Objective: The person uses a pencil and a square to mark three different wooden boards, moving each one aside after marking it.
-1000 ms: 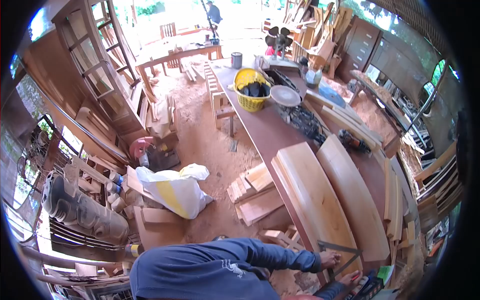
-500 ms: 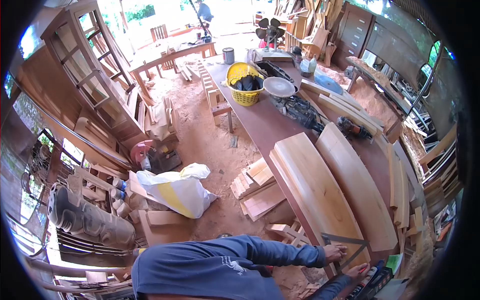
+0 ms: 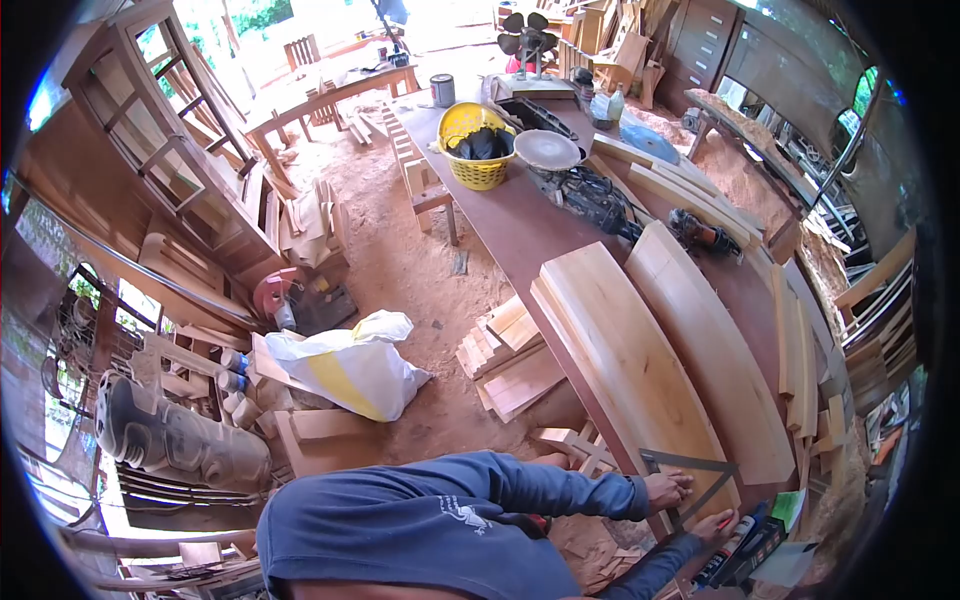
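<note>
A dark triangular frame (image 3: 722, 491) lies flat across the near end of a wide pale board (image 3: 625, 345) on the brown table (image 3: 485, 215). My left hand (image 3: 668, 489) is on the frame's left part, its fingers closed on it. Just below and to the right, my right hand (image 3: 714, 526) is closed around a thin red-tipped marking tool (image 3: 725, 522), beside the frame's lower corner. A second wide board (image 3: 705, 350) rests alongside the first.
A yellow basket (image 3: 480, 172), a round plate (image 3: 547, 150) and power tools (image 3: 600, 203) stand farther up the table. Tubes (image 3: 730, 550) lie by my right hand. A white sack (image 3: 365, 365) and stacked wood (image 3: 515, 355) are on the floor.
The whole view has shifted, with the scene now slightly higher and farther left. Both hands stay by the triangular frame with little visible movement relative to it.
</note>
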A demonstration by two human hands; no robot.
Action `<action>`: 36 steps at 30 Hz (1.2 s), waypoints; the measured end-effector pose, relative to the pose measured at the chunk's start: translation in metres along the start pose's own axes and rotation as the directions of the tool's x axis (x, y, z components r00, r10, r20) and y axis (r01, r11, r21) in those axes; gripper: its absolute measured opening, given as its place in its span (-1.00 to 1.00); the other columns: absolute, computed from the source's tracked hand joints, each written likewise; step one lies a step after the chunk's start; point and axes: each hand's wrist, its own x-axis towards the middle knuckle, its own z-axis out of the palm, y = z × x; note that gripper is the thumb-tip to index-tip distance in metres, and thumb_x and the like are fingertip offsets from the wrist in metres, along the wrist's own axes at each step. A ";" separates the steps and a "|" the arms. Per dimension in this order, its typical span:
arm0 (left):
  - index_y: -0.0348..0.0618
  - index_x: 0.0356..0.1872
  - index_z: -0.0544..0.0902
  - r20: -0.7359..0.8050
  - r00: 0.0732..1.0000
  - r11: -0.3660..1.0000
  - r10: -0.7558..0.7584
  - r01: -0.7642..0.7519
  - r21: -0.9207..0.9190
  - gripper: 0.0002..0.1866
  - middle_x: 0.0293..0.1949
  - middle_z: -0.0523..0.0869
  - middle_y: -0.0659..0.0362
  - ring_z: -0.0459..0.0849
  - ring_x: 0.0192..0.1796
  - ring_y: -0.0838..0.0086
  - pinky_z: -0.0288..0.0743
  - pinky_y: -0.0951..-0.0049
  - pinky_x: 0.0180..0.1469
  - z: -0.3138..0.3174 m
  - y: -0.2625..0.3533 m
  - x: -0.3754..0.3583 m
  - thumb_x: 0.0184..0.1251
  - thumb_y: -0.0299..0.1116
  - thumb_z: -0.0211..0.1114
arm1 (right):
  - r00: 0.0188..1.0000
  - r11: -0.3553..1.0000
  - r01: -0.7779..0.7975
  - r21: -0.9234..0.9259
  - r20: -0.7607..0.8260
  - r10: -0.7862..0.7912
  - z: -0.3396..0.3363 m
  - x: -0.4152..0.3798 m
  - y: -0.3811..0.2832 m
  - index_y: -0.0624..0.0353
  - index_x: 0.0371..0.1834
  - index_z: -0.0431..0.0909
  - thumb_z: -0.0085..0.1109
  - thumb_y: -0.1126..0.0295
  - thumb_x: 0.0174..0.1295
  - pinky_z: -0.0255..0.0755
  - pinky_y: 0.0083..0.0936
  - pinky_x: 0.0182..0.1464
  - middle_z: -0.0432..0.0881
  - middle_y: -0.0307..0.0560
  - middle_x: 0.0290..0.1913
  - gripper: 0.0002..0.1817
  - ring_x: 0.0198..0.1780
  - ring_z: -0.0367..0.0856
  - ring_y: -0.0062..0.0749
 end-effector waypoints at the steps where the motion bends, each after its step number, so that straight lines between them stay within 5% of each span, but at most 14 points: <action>1: -0.18 -0.18 0.74 0.003 1.000 1.000 0.003 -0.003 -0.006 -0.69 0.28 0.63 -0.01 0.32 0.53 -0.06 0.14 -0.13 0.59 -0.002 0.001 0.000 0.06 -0.31 0.26 | 1.000 1.000 0.007 -0.005 -0.017 -0.007 -0.002 -0.001 -0.005 0.30 0.11 0.61 0.00 0.17 0.55 0.49 -0.05 0.16 0.67 0.35 0.07 -0.61 0.09 0.61 0.27; 8: -0.18 -0.22 0.75 -0.022 0.999 1.000 0.027 -0.027 0.000 -0.73 0.28 0.64 0.01 0.34 0.53 -0.05 0.15 -0.15 0.57 0.000 0.002 -0.002 0.06 -0.31 0.26 | 0.999 0.993 0.001 -0.115 0.036 0.003 -0.012 0.001 -0.010 0.18 0.13 0.65 -0.02 0.11 0.56 0.49 -0.07 0.19 0.67 0.27 0.12 -0.60 0.13 0.61 0.19; 15: -0.15 -0.19 0.75 0.113 0.994 1.000 -0.016 0.014 0.018 -0.69 0.31 0.62 0.03 0.30 0.55 -0.04 0.13 -0.17 0.58 -0.022 0.003 0.001 0.00 -0.37 0.27 | 0.997 0.997 -0.066 0.027 0.029 0.065 -0.007 0.001 -0.010 0.17 0.13 0.65 -0.02 0.11 0.56 0.54 -0.10 0.13 0.69 0.27 0.09 -0.60 0.10 0.65 0.20; 19: -0.16 -0.16 0.75 0.106 0.994 1.000 -0.027 0.027 0.000 -0.68 0.32 0.62 0.02 0.29 0.56 -0.04 0.12 -0.17 0.58 -0.017 0.007 0.001 0.00 -0.38 0.26 | 0.993 0.997 -0.070 -0.012 0.092 0.071 -0.017 0.000 -0.020 0.31 0.17 0.56 -0.07 0.22 0.59 0.51 -0.12 0.21 0.64 0.36 0.14 -0.61 0.13 0.62 0.22; 25: -0.16 -0.18 0.75 0.077 0.997 0.999 -0.022 0.025 -0.034 -0.67 0.33 0.62 0.02 0.31 0.54 -0.05 0.10 -0.16 0.59 -0.019 0.007 0.000 -0.02 -0.35 0.27 | 1.000 1.000 0.024 -0.015 -0.007 -0.024 -0.001 0.004 0.008 0.17 0.12 0.65 -0.02 0.16 0.55 0.55 -0.08 0.13 0.67 0.32 0.10 -0.62 0.10 0.64 0.23; 28: -0.15 -0.19 0.75 0.068 0.997 1.000 -0.025 0.026 -0.011 -0.68 0.32 0.62 0.03 0.33 0.53 -0.05 0.11 -0.16 0.59 -0.019 0.008 0.001 -0.02 -0.34 0.29 | 0.993 0.994 -0.100 0.045 0.074 0.096 -0.012 0.000 -0.015 0.36 0.18 0.54 -0.05 0.19 0.57 0.49 -0.13 0.26 0.63 0.39 0.13 -0.58 0.18 0.60 0.22; 34: -0.14 -0.20 0.75 0.061 0.998 1.000 0.006 -0.007 0.012 -0.72 0.30 0.63 0.02 0.34 0.52 -0.06 0.14 -0.17 0.57 -0.031 0.016 0.000 0.04 -0.35 0.27 | 0.999 0.999 -0.040 0.001 0.036 0.040 -0.007 0.001 -0.005 0.37 0.16 0.56 -0.06 0.20 0.58 0.44 -0.11 0.28 0.63 0.38 0.13 -0.58 0.18 0.59 0.25; 36: -0.15 -0.21 0.75 0.063 0.998 1.000 -0.003 0.003 -0.013 -0.73 0.29 0.63 0.02 0.34 0.51 -0.06 0.14 -0.16 0.57 -0.034 0.017 0.001 0.04 -0.34 0.27 | 1.000 0.999 0.004 0.039 -0.029 -0.003 0.007 0.005 0.013 0.24 0.14 0.61 -0.02 0.16 0.55 0.50 -0.07 0.18 0.61 0.37 0.12 -0.60 0.12 0.62 0.25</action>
